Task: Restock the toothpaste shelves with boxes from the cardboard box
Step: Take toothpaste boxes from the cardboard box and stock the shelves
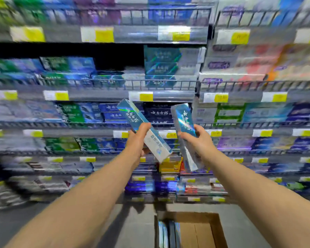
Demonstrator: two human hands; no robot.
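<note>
— What is showing on the left side?

— The toothpaste shelves (97, 94) are running across the whole view, blurred, with stacked boxes sitting behind wire rails and yellow price labels (104, 34) lining the edges. The lettering is coming out too smeared to read.

— And the left hand?

— The left hand (137, 142) is reaching up in front of the middle shelves, its fingers wrapping round a shiny teal toothpaste box (132, 115). That box is tilting, its top end leaning left and its white lower end pointing down to the right.

— Is the other hand doing the same?

— Nearly. The right hand (195, 140) is holding up a second teal box (183, 119), thumb and fingers curling round its middle. This one is standing closer to upright. The two boxes are being held near each other, not touching.

— Where is the supply sitting?

— Lower right, the cardboard box (221, 230) is lying open on the grey floor (132, 228) below the arms, with a few more boxes (163, 233) standing along its left wall.
</note>
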